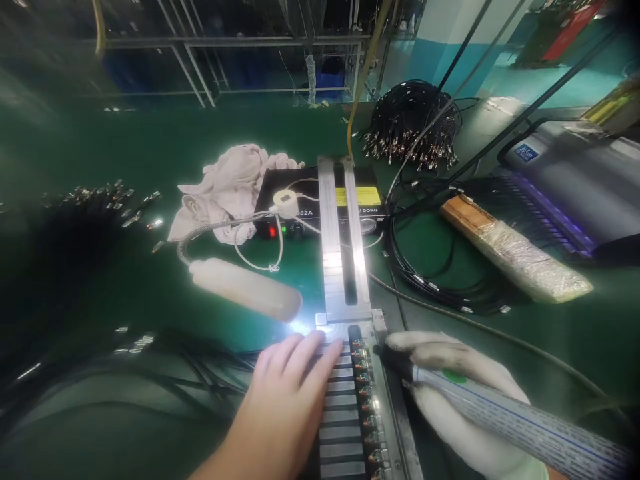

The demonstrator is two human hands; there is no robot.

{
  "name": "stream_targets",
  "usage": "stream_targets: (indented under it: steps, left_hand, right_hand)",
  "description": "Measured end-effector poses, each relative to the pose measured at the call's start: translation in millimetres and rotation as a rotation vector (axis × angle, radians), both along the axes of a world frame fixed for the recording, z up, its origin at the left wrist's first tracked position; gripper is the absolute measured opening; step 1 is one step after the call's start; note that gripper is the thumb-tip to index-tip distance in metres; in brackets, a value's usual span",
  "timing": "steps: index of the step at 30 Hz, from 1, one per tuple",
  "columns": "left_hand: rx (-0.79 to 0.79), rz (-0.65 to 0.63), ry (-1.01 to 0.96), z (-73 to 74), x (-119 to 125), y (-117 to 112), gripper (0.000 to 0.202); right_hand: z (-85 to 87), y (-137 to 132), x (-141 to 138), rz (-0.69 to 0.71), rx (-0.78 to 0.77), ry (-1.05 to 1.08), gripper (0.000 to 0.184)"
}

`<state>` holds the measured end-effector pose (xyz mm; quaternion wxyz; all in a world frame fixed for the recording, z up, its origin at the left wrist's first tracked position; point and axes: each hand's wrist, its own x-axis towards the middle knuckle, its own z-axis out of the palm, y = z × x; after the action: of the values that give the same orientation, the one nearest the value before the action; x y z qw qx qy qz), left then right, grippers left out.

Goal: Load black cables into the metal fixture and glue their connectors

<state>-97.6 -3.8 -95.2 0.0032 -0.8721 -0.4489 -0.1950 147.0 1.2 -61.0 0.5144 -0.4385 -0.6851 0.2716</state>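
Note:
My left hand [287, 393] is bare and lies flat, fingers stretched out, on the left side of a metal fixture [345, 413] that holds a row of small cable connectors [365, 393]. My right hand [450, 393] wears a white glove and grips a pen-like tool [500, 407] with a striped grey handle. The tool's dark tip points at the top end of the connector row. A long metal rail [333, 247] runs away from the fixture across the green table.
A flexible-neck lamp [245, 287] shines on the fixture's top end. Behind it sit a black control box [305, 207] and a crumpled white cloth [230, 183]. Bundles of black cables [410, 123] lie at back right and left [75, 220]. A wrapped wooden block [515, 250] and grey machine [575, 180] are right.

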Motion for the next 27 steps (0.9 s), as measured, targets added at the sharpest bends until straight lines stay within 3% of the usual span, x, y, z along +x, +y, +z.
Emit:
stream_targets:
  steps: [27]
  left_hand:
    - [0.009, 0.004, 0.013, 1.9, -0.5, 0.1, 0.050]
  right_hand:
    - [5.7, 2.9, 1.4, 0.042, 0.066, -0.009, 0.022]
